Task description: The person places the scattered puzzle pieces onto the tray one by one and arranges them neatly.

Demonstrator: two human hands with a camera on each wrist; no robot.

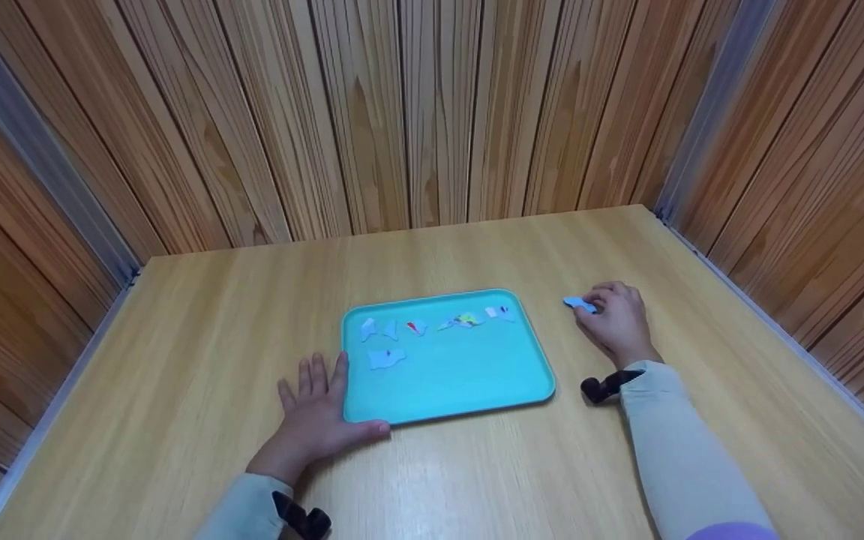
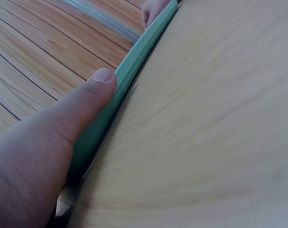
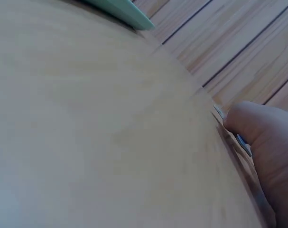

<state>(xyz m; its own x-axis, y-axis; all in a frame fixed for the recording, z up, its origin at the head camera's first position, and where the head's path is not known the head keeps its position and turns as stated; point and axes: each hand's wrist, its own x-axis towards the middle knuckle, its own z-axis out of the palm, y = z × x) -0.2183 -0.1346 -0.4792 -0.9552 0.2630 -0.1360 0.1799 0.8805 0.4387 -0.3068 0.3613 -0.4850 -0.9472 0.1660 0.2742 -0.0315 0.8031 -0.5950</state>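
A turquoise tray (image 1: 469, 375) lies on the table, bearing several torn-looking light-blue paper pieces (image 1: 385, 358) in a loose row near its far edge and one below. Some show red, yellow or purple print. My left hand (image 1: 312, 420) rests at the tray's near left corner, fingers spread along the left side. Its thumb (image 2: 94, 95) lies against the near rim, as the left wrist view shows. Right of the tray, my right hand (image 1: 618, 319) pinches a blue paper piece (image 1: 576, 303) low over the table; the palm hides part of it.
The wooden table (image 1: 252, 300) extends around the tray on every side. Wood-plank walls (image 1: 417, 112) stand behind it and to both sides, with grey strips at the corners. A black wrist camera (image 1: 603, 388) sits on the right wrist.
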